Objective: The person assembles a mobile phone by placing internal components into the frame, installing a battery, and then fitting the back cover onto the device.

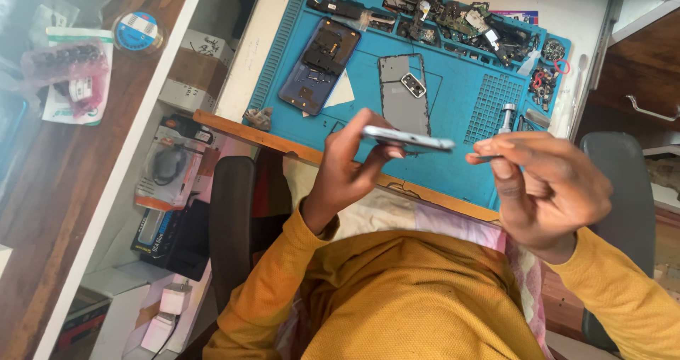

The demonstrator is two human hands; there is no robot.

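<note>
Blue mat point(453, 162), pink packet point(67, 70) far left

Both hands point(347, 165) point(549, 183) raised (fingers pinched)

One head-worn view looks steeply down, close over the person's chest and raised hands; beyond them lies the desk point(567, 9); the frame sits tilted.
</note>
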